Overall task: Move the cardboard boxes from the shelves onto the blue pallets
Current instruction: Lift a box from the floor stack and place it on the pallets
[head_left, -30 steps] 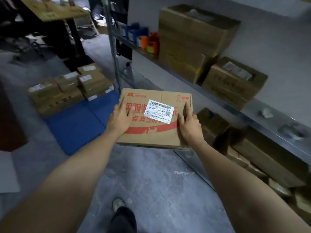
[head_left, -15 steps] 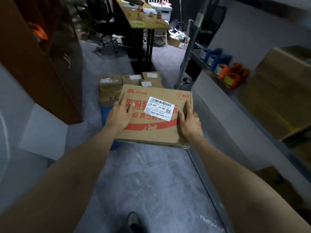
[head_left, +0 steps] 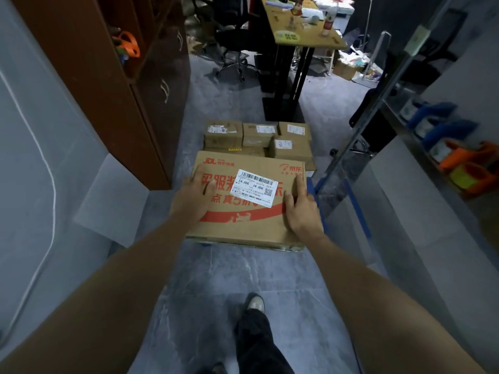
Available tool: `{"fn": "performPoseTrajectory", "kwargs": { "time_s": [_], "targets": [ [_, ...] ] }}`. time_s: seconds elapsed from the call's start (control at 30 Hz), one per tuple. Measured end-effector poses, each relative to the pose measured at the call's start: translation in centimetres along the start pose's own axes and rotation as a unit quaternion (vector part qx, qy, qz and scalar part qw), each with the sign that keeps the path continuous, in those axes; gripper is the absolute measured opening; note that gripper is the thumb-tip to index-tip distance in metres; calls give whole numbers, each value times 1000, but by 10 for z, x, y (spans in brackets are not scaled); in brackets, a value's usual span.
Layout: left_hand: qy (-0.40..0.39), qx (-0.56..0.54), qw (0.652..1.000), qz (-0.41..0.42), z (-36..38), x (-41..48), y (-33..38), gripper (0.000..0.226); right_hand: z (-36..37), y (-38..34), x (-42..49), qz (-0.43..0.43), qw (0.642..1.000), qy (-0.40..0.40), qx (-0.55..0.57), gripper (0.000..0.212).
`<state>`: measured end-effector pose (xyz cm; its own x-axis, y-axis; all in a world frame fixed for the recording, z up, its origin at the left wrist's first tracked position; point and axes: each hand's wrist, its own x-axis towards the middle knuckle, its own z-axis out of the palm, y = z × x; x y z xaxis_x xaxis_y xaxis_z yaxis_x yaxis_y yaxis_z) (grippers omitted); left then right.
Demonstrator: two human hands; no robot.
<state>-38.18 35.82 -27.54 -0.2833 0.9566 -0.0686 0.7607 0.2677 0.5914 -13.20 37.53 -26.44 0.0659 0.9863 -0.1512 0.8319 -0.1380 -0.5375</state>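
**Box in both hands, pallet dead ahead**

You have the cardboard box [head_left: 243,222] gripped from both sides. Your left hand [head_left: 193,198] clasps its left edge with thumb and forefinger laid on the top face, and your right hand [head_left: 303,211] clasps the right edge the same way. The box is up off the grey floor [head_left: 216,279], top face tilted toward you. Its white shipping label [head_left: 256,186] sits between your hands over the red print. Just beyond its far edge are the stacked boxes [head_left: 256,139] on the blue pallet [head_left: 310,184] — only slivers of blue show beside and under the carried box. On your right runs the metal shelf [head_left: 415,141] with blue and orange tape dispensers [head_left: 467,157]; on your left stands a brown cabinet [head_left: 108,90]. Past the stack is a bench [head_left: 302,25] on black legs — small items litter its top. One shoe [head_left: 255,303] shows below the box
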Motion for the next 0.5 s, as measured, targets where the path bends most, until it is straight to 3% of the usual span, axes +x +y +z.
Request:
{"fn": "performPoseTrajectory", "kwargs": {
  "time_s": [0.5],
  "targets": [
    [26, 2, 998, -62, 7, 168, 5, 60, 20, -54, 204, -45, 997, -59, 6, 59]
  ]
}}
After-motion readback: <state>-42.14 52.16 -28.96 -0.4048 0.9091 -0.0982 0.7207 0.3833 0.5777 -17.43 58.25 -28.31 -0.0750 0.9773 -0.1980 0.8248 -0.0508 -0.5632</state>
